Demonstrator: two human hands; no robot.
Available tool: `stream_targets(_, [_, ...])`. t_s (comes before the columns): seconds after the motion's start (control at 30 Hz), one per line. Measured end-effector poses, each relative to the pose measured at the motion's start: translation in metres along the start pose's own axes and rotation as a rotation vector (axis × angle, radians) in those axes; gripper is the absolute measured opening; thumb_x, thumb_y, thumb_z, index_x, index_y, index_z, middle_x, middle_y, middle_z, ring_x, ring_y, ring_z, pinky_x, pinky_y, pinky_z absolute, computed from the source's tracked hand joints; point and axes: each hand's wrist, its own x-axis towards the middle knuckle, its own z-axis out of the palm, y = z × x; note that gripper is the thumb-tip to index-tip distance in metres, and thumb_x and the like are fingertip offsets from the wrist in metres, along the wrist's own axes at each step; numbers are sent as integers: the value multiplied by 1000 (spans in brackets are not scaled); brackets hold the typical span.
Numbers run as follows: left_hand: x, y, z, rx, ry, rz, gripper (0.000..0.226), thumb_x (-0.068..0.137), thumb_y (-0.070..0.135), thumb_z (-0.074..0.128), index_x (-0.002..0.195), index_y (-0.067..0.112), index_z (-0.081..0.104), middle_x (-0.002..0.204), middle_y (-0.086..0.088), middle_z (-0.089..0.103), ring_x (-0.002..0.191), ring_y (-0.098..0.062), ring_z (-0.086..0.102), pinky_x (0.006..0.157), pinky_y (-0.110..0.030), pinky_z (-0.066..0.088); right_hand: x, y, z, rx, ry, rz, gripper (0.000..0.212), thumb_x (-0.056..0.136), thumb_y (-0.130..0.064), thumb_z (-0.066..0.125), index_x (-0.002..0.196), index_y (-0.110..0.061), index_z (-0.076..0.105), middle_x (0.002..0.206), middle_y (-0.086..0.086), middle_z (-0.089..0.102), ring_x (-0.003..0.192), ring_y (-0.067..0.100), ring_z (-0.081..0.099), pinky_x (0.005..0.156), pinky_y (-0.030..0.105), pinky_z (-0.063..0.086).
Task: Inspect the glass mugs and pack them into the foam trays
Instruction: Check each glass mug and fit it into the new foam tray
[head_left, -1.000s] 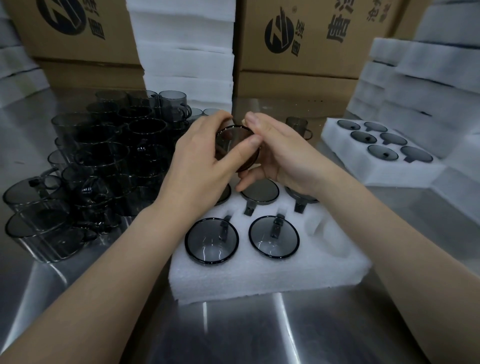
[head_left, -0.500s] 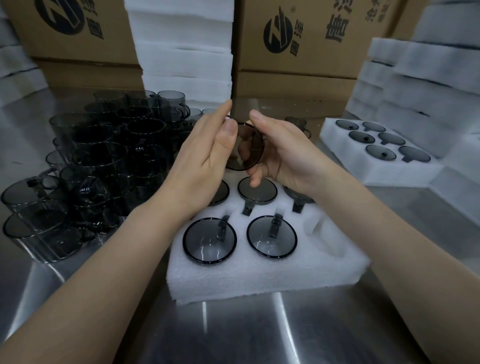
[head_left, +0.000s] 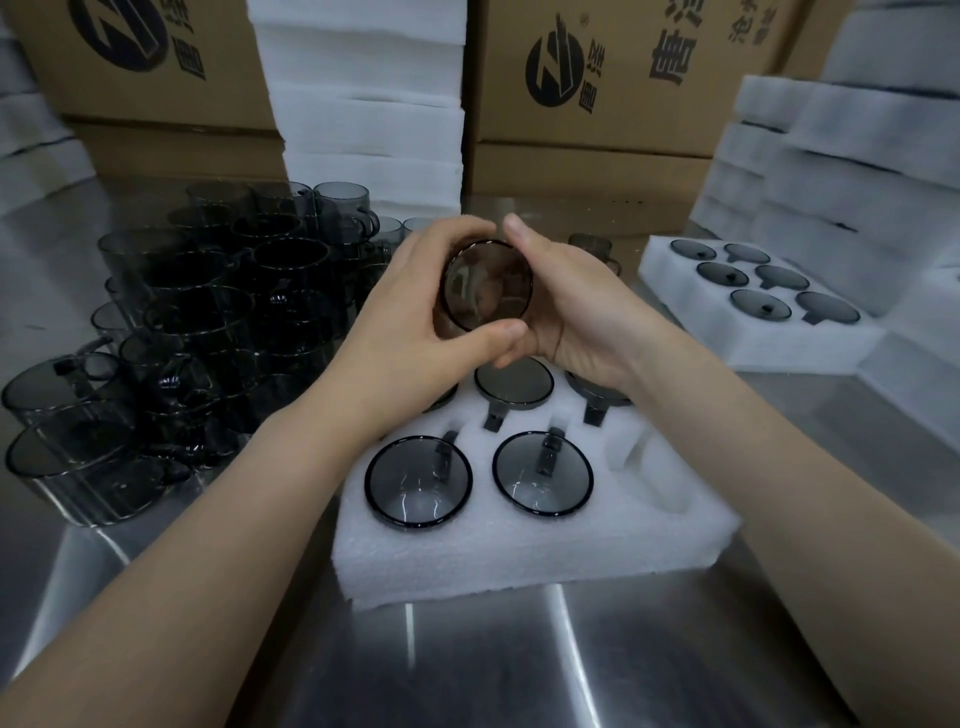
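**Stainless table: mug held in both hands**

Shiny stainless steel table (head_left: 519, 665), with brown printed cardboard boxes (head_left: 623, 78) along the far edge. Left hand (head_left: 410, 322) and right hand (head_left: 576, 306) are both curled round one smoky grey glass mug (head_left: 485, 286). It's held on its side above the white foam tray (head_left: 519, 551) by the near edge. Seated mugs (head_left: 543, 470) fill five cavities. Loose grey mugs (head_left: 208, 322) are piled toward the left edge, and a second filled foam tray (head_left: 810, 338) is toward the right edge.
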Motion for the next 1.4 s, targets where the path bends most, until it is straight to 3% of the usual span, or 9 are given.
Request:
stream_targets(0.2, [-5, 2, 0, 9, 146, -15, 41, 75, 41, 73, 111, 29, 58, 103, 5, 67, 100, -11, 62, 88, -33, 51, -1, 1, -1, -72, -60, -4, 39, 99, -39, 47, 121, -10, 59, 103, 17, 64, 75, 24, 65, 56, 32, 58])
stream_targets(0.37, [-4, 2, 1, -13, 182, 34, 26, 88, 30, 64, 114, 27, 63, 106, 11, 67, 100, -2, 61, 89, -23, 48, -1, 2, -2, -43, -63, -14, 39, 98, -34, 49, 121, -4, 55, 103, 20, 61, 78, 25, 68, 61, 35, 59])
stream_targets(0.63, [-6, 8, -4, -48, 96, 44, 42, 94, 24, 50, 135, 22, 53, 134, 1, 55, 128, -9, 49, 109, -34, 40, -4, -2, -17, -37, -37, -74, 31, 100, -24, 49, 123, -6, 58, 110, 16, 63, 96, 30, 65, 68, 38, 58])
stream_targets(0.87, [-3, 31, -3, -375, -18, -191, 77, 70, 26, 82, 140, 22, 50, 130, 6, 60, 114, -2, 61, 95, -23, 51, -13, -16, -36, 15, -255, -77, 35, 90, -23, 53, 124, -22, 65, 121, 7, 64, 105, 29, 62, 84, 46, 54])
stream_targets(0.97, [-4, 40, 2, -315, -67, -192, 53, 71, 16, 85, 119, 26, 64, 110, 10, 71, 104, 2, 64, 91, -17, 51, -20, -15, -45, -11, -278, -59, 39, 89, -19, 54, 127, -24, 61, 125, 4, 64, 114, 28, 60, 86, 45, 55])
stream_targets(1.1, [-9, 51, 14, -84, 25, -178, 76, 65, 20, 87, 133, 35, 56, 119, 16, 62, 113, 4, 56, 100, -21, 45, -27, -14, -57, -137, -126, -44, 40, 91, -23, 61, 131, -23, 55, 122, 11, 64, 108, 37, 59, 85, 44, 56])
stream_targets(1.17, [-14, 61, 23, 31, 25, -89, 75, 64, 25, 87, 130, 42, 56, 113, 16, 59, 105, 5, 53, 93, -7, 40, -32, -14, -64, -153, -57, -52, 59, 81, -35, 76, 133, -20, 53, 117, 7, 67, 100, 30, 66, 81, 40, 57])
stream_targets(1.27, [-17, 72, 31, 121, -18, -7, 70, 63, 33, 87, 125, 44, 56, 104, 16, 51, 93, 4, 49, 84, 3, 30, -41, -7, -71, -85, -69, -87, 84, 68, -47, 82, 137, -16, 47, 114, 3, 69, 98, 22, 69, 82, 34, 56])
stream_targets(1.4, [-20, 80, 43, 158, -188, 25, 61, 61, 39, 86, 112, 44, 53, 99, 24, 42, 91, 11, 47, 78, -5, 37, -47, 1, -81, 167, -32, -149, 76, 71, -61, 70, 130, -16, 52, 112, 7, 70, 99, 22, 69, 83, 36, 57])
